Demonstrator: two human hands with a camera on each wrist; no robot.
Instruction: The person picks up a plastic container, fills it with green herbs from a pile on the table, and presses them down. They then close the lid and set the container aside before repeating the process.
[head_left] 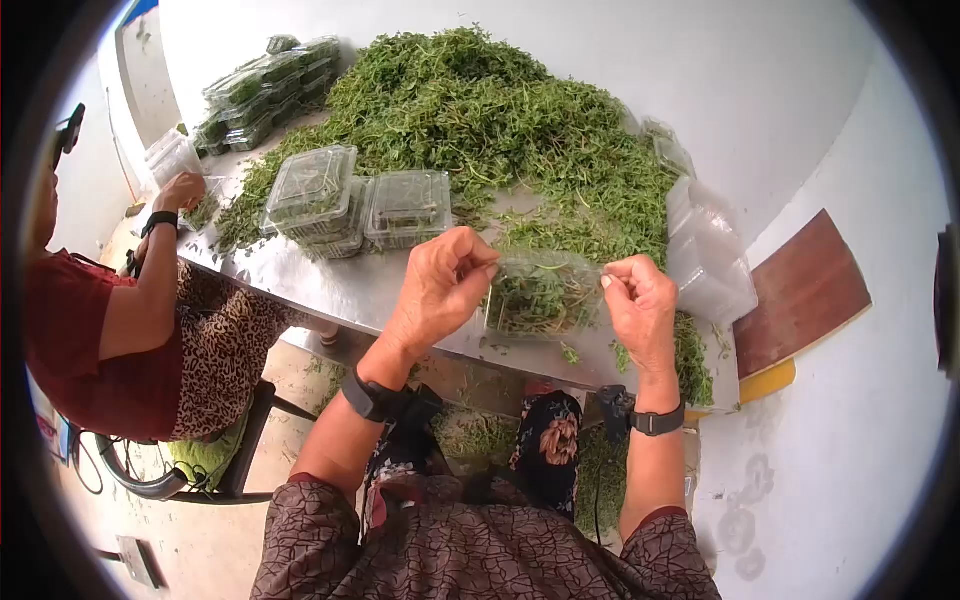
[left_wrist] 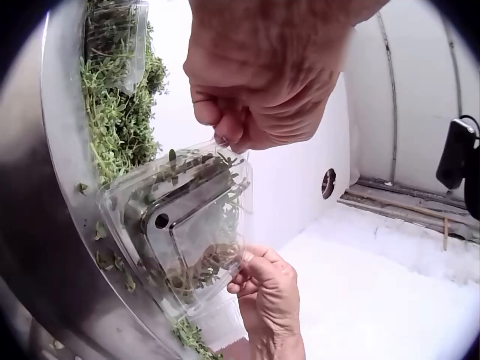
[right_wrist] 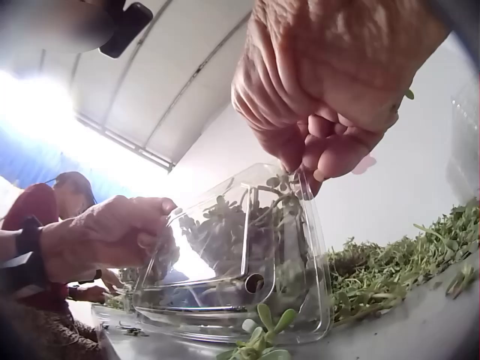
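A clear plastic box (head_left: pixel 543 300) with green sprigs inside stands at the table's front edge, between the two hands. My left hand (head_left: pixel 440 285) pinches its left corner and my right hand (head_left: pixel 642 305) pinches the right one. In the left wrist view the box (left_wrist: pixel 199 225) shows its lid side, gripped by the left hand (left_wrist: pixel 262 82) above and the right hand (left_wrist: pixel 271 300) below. The right wrist view shows the right hand (right_wrist: pixel 322 97) at the box's rim and the left hand (right_wrist: pixel 112 232) opposite. Whether the lid is fully closed, I cannot tell.
A large heap of greens (head_left: pixel 480 110) covers the back of the metal table (head_left: pixel 350 290). Filled boxes (head_left: pixel 312 190) stand at centre left, more (head_left: pixel 265 90) at the back left. Empty boxes (head_left: pixel 710 255) are stacked right, beside a reddish board (head_left: pixel 805 295). Another person (head_left: pixel 110 320) sits at left.
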